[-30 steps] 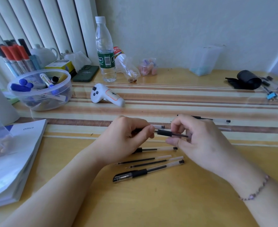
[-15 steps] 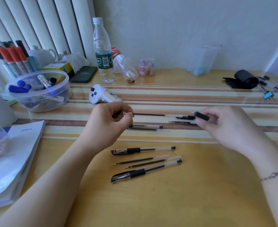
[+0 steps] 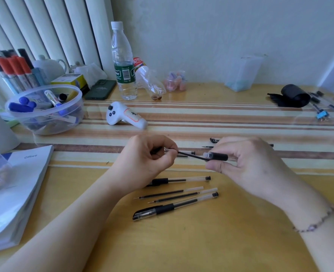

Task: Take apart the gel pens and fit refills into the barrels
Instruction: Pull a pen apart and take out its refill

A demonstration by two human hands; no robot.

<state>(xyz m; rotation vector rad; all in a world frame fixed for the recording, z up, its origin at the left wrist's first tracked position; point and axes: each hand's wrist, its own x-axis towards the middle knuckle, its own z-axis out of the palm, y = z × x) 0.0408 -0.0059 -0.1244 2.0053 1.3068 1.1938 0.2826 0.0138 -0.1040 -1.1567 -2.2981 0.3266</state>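
My left hand (image 3: 146,158) pinches a thin black refill (image 3: 191,155) that slants right and slightly down. Its far end sits at the mouth of a clear barrel with a black grip (image 3: 218,156), held in my right hand (image 3: 248,163). Below my hands lie a capped gel pen (image 3: 174,207), two loose refills (image 3: 169,193) (image 3: 183,196) and another gel pen (image 3: 180,180) partly under my left wrist. More pen parts (image 3: 213,140) lie behind my right hand, partly hidden.
A white controller (image 3: 126,117) and a water bottle (image 3: 123,63) stand behind my hands. A clear bowl of markers (image 3: 44,108) sits at the far left. A stack of papers (image 3: 11,193) lies at the left edge. A black pouch (image 3: 292,96) and small parts rest far right.
My hands had pulled wide apart with the refill drawn out of the barrel. They have come back together, and the refill's end now meets the barrel's mouth.
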